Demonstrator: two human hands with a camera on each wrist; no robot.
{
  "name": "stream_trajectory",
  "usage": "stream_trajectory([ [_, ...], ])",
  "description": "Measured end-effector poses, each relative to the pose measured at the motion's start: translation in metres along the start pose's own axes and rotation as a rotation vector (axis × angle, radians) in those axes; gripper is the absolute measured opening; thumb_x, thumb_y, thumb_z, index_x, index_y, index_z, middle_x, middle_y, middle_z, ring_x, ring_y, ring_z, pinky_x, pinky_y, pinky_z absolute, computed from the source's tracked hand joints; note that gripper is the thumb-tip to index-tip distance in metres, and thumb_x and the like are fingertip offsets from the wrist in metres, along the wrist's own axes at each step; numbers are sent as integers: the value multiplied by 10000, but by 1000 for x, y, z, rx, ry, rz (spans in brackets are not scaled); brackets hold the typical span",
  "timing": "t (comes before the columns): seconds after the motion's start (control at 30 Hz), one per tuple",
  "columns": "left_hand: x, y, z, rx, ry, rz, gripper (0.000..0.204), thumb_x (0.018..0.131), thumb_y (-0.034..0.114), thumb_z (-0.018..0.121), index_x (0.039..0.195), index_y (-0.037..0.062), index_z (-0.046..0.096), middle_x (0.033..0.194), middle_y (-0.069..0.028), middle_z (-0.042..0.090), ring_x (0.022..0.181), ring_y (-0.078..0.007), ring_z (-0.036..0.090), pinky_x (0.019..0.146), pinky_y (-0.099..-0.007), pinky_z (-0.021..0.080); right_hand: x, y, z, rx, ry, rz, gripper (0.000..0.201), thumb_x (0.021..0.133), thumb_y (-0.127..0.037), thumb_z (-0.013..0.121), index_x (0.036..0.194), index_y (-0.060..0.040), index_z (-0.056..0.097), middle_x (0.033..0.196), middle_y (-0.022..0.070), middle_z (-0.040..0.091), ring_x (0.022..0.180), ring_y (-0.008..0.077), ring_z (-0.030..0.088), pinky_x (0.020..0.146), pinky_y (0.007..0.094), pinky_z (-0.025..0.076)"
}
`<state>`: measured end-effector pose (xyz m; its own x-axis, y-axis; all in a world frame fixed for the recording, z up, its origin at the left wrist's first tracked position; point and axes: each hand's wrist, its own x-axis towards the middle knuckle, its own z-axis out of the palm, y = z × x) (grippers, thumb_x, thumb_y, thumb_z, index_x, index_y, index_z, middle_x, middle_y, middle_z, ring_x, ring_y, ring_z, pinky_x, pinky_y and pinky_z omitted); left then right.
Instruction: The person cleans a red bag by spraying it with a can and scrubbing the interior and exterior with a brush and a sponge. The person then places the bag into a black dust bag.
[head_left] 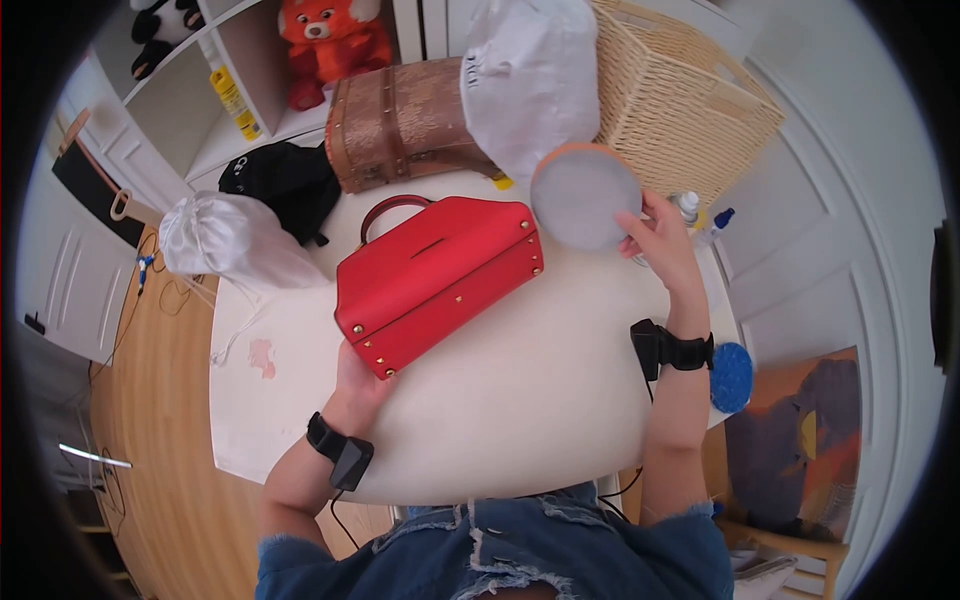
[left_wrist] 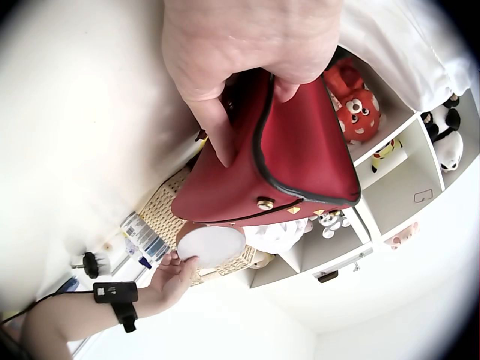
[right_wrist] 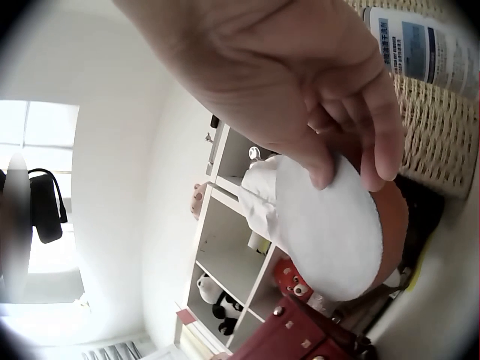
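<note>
A red handbag (head_left: 430,270) with gold studs along its base lies tilted over the white table, its handle pointing away. My left hand (head_left: 362,378) grips it at the near lower corner. The left wrist view shows the thumb and fingers on either side of the dark-edged end of the handbag (left_wrist: 300,150). To the right of the bag, my right hand (head_left: 660,240) pinches a round pad (head_left: 582,205) by its edge. One face of the pad is pale grey-white, and its thick foam-like side is orange, seen best in the right wrist view.
Behind the bag stand a brown trunk-like case (head_left: 400,125), a white cloth bag (head_left: 530,80) and a wicker basket (head_left: 680,100). A white drawstring pouch (head_left: 235,240) and black cloth (head_left: 285,185) sit left. Small bottles (head_left: 688,205) and a blue round brush-like item (head_left: 730,378) are right.
</note>
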<state>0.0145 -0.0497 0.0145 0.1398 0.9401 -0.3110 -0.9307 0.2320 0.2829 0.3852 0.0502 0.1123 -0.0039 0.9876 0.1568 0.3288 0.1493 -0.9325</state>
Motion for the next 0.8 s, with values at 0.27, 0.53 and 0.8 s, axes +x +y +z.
stream_trajectory([
  [0.27, -2, 3, -6, -50, -104, -77, 312, 976, 155, 453, 1233, -14, 506, 1242, -152, 589, 1118, -268, 601, 959, -379, 517, -2, -7, 1, 95, -283, 127, 338, 900, -231, 644, 1122, 13, 571, 923, 63, 632, 659, 116, 613, 557, 239, 520],
  [0.53, -2, 2, -2, -35, -48, -56, 306, 980, 157, 446, 1221, -20, 511, 1228, -149, 600, 1078, -260, 625, 919, -368, 543, 0, 11, 12, -124, -571, 154, 300, 867, -161, 644, 1115, -5, 584, 886, 50, 637, 674, 114, 619, 578, 246, 523],
  [0.8, 2, 4, -12, -74, -191, -102, 304, 977, 160, 458, 1216, -19, 517, 1222, -148, 603, 1099, -258, 613, 931, -370, 533, 5, 20, 9, 16, -303, 140, 263, 857, -119, 646, 1086, 0, 597, 841, 48, 638, 643, 115, 611, 561, 246, 520],
])
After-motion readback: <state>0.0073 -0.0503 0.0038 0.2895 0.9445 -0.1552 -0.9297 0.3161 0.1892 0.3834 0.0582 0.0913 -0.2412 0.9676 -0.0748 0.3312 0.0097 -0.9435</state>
